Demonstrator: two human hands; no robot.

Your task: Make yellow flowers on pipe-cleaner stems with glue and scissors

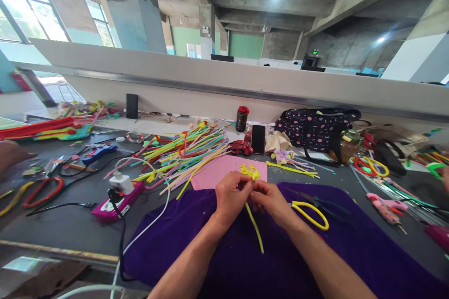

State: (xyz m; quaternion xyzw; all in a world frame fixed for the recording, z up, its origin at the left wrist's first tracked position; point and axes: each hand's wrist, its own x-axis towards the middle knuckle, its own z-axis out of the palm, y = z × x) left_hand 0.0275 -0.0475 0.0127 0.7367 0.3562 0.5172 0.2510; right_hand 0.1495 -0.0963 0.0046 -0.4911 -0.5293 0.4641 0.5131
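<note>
My left hand [231, 194] and my right hand [270, 200] meet over a purple cloth [351, 261] and both pinch the top of a yellow pipe cleaner [255, 226]. Its free end hangs down toward me across the cloth. Just beyond my fingers, small curled yellow pieces [250, 171] lie on a pink sheet [217, 170]. Yellow-handled scissors [312, 210] rest on the cloth right of my right hand.
A loose heap of coloured pipe cleaners [185, 154] lies to the left of the pink sheet. A pink power strip [117, 201] with a white plug and cables sits at left. A phone [258, 138], a red-lidded jar [241, 118] and a dotted bag [315, 128] stand behind.
</note>
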